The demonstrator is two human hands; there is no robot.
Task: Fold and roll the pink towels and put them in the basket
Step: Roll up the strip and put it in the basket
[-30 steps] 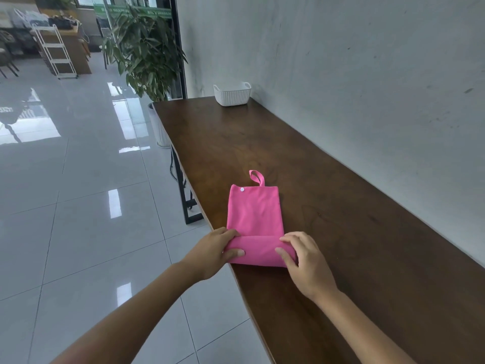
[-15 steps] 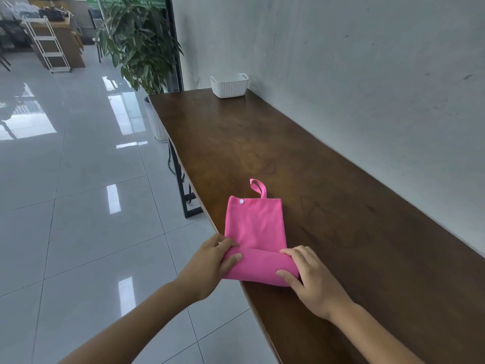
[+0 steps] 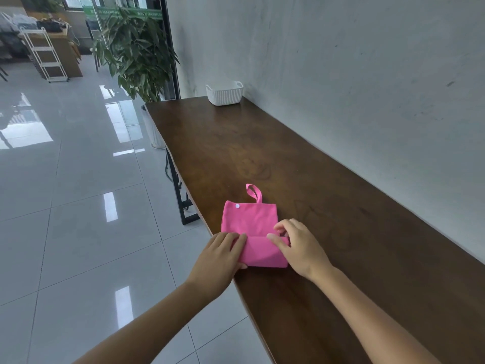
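Head view, both hands' grip (image 3: 219, 254) (image 3: 298, 246) clamped on pink towel (image 3: 250, 222), basket (image 3: 225, 93) well apart

green banner (image 3: 123, 12), white lettering too blurred to read

Both hands' fingers curled, left (image 3: 223, 252), right (image 3: 298, 245)

Potted plant (image 3: 136, 48), white rack (image 3: 43, 53), table (image 3: 262, 153)
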